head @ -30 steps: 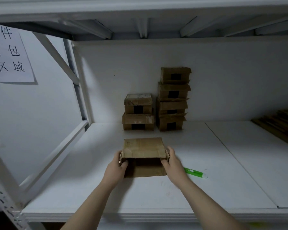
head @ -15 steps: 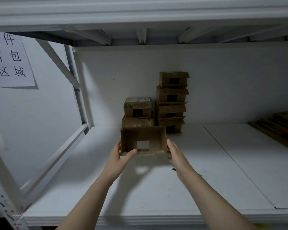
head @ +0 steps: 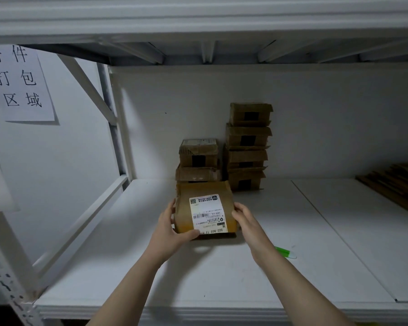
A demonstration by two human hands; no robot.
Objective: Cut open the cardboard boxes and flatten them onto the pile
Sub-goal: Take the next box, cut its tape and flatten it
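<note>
1. A brown cardboard box with a white printed label (head: pixel 205 208) sits at the middle of the view, held between both hands over the white shelf board (head: pixel 151 267). Its labelled face is turned toward the camera, and the print reads upside down.
2. The left hand (head: pixel 171 228) grips the box's 9 o'clock side, fingers curled round that edge and thumb laid across the near corner at 7 o'clock.
3. The right hand (head: pixel 245 220) clasps the 3 o'clock side, fingers bent round the edge and palm against the cardboard.
4. A shadow lies on the shelf at 6 o'clock from the box; whether the box's lower edge touches the board is hard to tell.
5. A green-and-white pen-shaped tool (head: pixel 285 252) lies flat at 4 o'clock from the box, partly hidden by the right forearm.
6. At 12 o'clock, against the back wall, stands a stack of two closed brown boxes (head: pixel 198 161). Just beside it, at 1 o'clock, is a taller stack of four brown boxes (head: pixel 247 147).
7. At 3 o'clock, well apart at the picture's edge, lies a pile of flattened brown cardboard (head: pixel 396 184).
8. A white paper sign with black characters (head: pixel 19 83) hangs at 10 o'clock.
</note>
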